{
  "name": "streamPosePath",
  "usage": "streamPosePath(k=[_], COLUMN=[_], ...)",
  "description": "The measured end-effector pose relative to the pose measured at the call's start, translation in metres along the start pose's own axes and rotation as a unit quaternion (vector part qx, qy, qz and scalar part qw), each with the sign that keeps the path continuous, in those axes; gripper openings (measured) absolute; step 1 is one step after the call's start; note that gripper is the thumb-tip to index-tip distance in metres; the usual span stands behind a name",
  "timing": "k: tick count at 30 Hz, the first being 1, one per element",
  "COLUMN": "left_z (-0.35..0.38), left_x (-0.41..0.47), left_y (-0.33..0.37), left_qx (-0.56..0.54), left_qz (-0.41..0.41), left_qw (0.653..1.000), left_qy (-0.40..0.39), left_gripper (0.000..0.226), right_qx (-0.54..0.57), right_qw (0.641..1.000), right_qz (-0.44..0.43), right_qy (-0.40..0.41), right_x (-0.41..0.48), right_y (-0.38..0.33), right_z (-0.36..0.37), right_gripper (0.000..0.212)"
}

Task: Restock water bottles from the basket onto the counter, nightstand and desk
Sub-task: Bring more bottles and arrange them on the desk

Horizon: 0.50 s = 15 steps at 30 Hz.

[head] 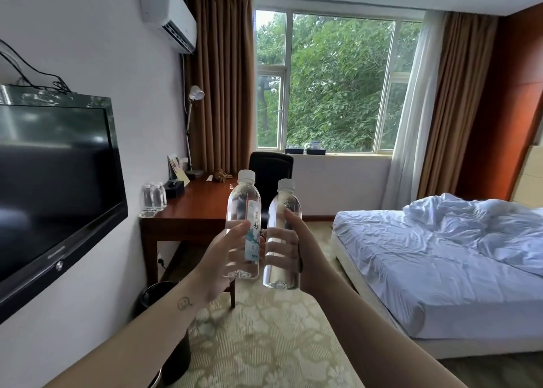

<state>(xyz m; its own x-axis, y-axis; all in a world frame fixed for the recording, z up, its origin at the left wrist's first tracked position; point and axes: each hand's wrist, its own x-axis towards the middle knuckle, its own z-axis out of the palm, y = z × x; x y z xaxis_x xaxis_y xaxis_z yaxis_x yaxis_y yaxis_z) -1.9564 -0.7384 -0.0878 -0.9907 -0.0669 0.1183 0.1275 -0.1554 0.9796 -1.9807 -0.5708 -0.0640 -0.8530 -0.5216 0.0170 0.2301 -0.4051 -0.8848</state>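
I hold two clear water bottles with white caps upright in front of me. My left hand [219, 258] grips the labelled bottle [244, 208] around its lower half. My right hand [302, 249] grips the second bottle [283, 211], whose label faces away. The two bottles almost touch. Beyond them stands the wooden desk [194, 208] against the left wall. A small cluster of water bottles [154, 196] stands on the desk's near left corner. The basket, counter and nightstand are out of view.
A black office chair [270, 170] sits at the desk, with a lamp [194, 94], a black tissue box [174, 188] and cards on top. A wall TV [55, 182] hangs left, a black bin [164, 299] below it. An unmade bed [440, 258] fills the right; patterned carpet lies between.
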Motion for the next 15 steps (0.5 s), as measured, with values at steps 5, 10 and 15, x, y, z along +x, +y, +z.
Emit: streamPosePath(k=[5, 10, 15], left_z=[0.008, 0.025, 0.044], left_x=[0.053, 0.118, 0.185], left_y=[-0.009, -0.015, -0.018], left_qx=[0.008, -0.005, -0.026], left_qz=[-0.002, 0.008, 0.010], left_qw=[1.000, 1.000, 1.000], left_qy=[-0.006, -0.014, -0.008], left_gripper=[0.076, 0.071, 0.072], right_qx=[-0.006, -0.004, -0.009], right_qw=[1.000, 1.000, 1.000], right_qz=[-0.010, -0.019, -0.018], right_qy=[0.006, -0.001, 0.018], right_x=[0.042, 0.094, 0.144], right_y=[-0.012, -0.036, -0.065], right_z=[-0.030, -0.070, -0.107], right_gripper=[0.071, 0.044, 0.035])
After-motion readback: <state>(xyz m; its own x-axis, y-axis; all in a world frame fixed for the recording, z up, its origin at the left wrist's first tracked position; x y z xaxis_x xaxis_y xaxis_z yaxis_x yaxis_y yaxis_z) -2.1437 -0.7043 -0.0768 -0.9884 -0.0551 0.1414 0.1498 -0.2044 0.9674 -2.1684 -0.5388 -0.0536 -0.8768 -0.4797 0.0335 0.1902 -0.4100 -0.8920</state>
